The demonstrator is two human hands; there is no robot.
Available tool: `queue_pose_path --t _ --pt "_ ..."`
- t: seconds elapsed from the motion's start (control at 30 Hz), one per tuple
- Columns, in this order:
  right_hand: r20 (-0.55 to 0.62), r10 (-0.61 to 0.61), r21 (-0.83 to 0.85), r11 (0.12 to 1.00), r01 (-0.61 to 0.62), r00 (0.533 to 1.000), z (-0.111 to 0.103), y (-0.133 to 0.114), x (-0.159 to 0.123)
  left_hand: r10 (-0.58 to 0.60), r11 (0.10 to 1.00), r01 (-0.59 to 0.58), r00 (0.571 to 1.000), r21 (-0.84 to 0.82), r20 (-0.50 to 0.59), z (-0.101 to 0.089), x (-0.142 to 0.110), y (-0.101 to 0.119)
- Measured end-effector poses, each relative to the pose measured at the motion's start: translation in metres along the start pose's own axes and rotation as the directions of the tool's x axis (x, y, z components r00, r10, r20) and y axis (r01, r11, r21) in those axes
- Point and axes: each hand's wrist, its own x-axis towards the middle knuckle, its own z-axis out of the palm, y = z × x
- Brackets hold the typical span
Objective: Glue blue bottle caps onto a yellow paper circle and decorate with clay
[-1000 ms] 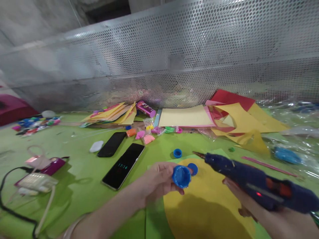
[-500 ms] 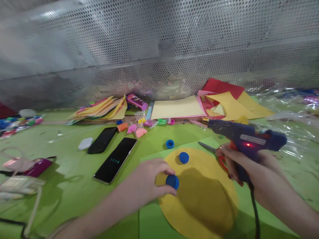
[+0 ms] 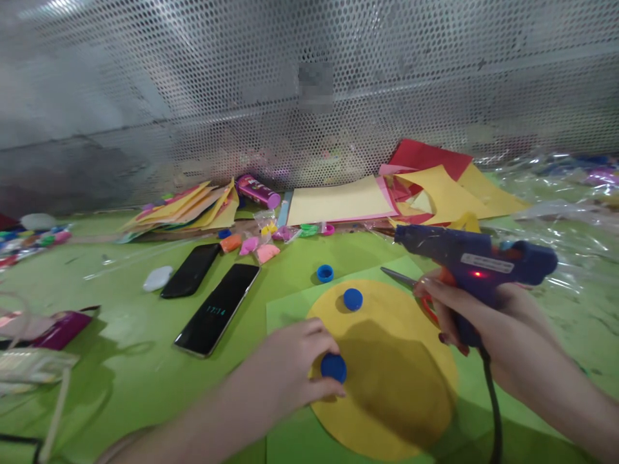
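Note:
Between the thumb and fingers of my left hand is a blue bottle cap, over the left part of a yellow paper circle. Whether the cap touches the paper I cannot tell. A second blue cap lies on the circle's upper part, top side up. The circle rests on a light green sheet. My right hand is wrapped round the handle of a dark blue hot glue gun, its red light on and nozzle pointing left. Scissors with orange-red handles lie partly behind that hand.
Another blue cap lies open side up beyond the sheet. Two phones are on the left. Coloured papers, small clay packets and a purple tube line the back, before a perforated metal panel. The gun's cord hangs down.
My left hand and the cap in it have come slightly lower, nearer to me. The camera view has shifted a little. My right hand keeps its hold on the glue gun.

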Motion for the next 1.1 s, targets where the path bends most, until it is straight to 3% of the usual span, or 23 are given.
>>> queue_pose_path --t 0.7,1.1 --pt "-0.009 0.029 -0.113 0.993 -0.030 1.000 -0.0003 -0.0020 -0.0020 -0.008 1.000 0.008 0.999 -0.004 0.053 -0.0023 0.0016 0.0032" --pt "-0.027 0.076 -0.117 0.990 -0.079 0.997 0.0001 -0.0023 -0.0043 0.083 0.994 -0.082 0.996 0.073 -0.011 0.0038 0.0019 -0.0006"
